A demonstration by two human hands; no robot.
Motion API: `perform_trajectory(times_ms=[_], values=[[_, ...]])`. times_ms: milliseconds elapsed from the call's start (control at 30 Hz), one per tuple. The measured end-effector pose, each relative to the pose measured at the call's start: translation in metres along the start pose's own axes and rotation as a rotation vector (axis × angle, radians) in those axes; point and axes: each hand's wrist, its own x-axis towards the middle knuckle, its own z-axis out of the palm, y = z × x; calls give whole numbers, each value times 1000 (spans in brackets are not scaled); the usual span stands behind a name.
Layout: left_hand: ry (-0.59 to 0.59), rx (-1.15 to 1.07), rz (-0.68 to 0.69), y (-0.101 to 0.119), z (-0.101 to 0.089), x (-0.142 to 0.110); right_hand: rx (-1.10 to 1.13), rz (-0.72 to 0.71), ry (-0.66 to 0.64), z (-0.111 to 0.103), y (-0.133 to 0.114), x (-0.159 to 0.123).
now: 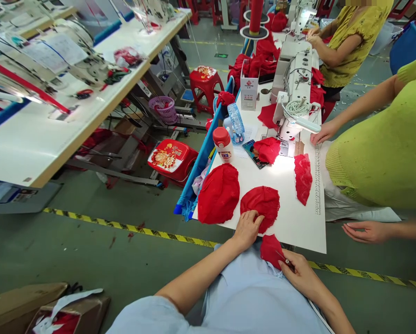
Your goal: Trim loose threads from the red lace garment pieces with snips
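My left hand (248, 226) is at the table's front edge, its curled fingers closed on the near edge of a rounded red fabric piece (263, 200). My right hand (301, 272), lower and to the right, is closed around small scissors (288, 262) with a dark handle and metal pivot; its fingers partly hide them. A smaller red fabric piece (272, 250) is in the same hand, hanging in front of my blue shirt. Left of my left hand, a larger domed red fabric piece (219, 194) lies on the white table (298, 232).
A sewing machine (294, 93) stands further back, with a red lace strip (303, 178), a phone (254, 153) and a red-lidded bottle (223, 144) nearby. A co-worker in green (381, 144) stands at right, one hand on the table. Red stools (173, 157) are at left.
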Motion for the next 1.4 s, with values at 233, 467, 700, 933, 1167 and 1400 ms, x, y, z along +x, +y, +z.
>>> perform_trajectory(times_ms=[233, 467, 700, 933, 1167, 1400], values=[[-3, -21, -12, 0, 1, -1, 304, 183, 216, -6, 26, 16], [85, -37, 53, -6, -1, -1, 408, 452, 440, -50, 27, 62], [140, 21, 94, -18, -2, -4, 443, 219, 271, -21, 5, -12], [-5, 88, 116, 1, 1, -3, 720, 409, 639, -6, 25, -78], [-67, 107, 235, 35, 11, -2, 725, 463, 803, 7, 39, -106], [-128, 127, 259, 74, 18, -23, 745, 466, 764, 21, 60, -139]])
